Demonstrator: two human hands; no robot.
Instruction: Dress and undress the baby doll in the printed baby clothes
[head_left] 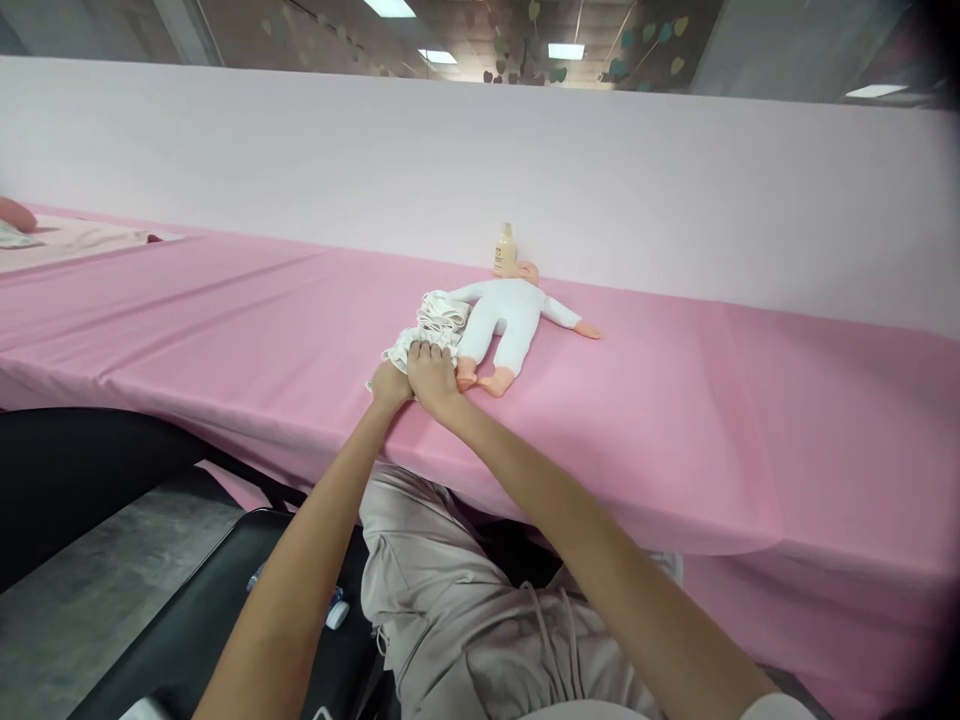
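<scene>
A crumpled white ruffled cloth, possibly a small garment, lies bunched on the pink-covered table. My right hand is closed over its near end, fingers curled down onto the fabric. Close against it on the left, my left hand also grips the near edge of the cloth, its fingers mostly hidden. Just right of the cloth, a baby doll in a white bodysuit lies on its back, feet toward me and arms spread. Behind the doll's head stands a cream-coloured bottle.
The pink tablecloth hangs over the table's front edge. A white partition rises behind. At far left lie a light mat and part of another doll. A black chair with small items stands at my left.
</scene>
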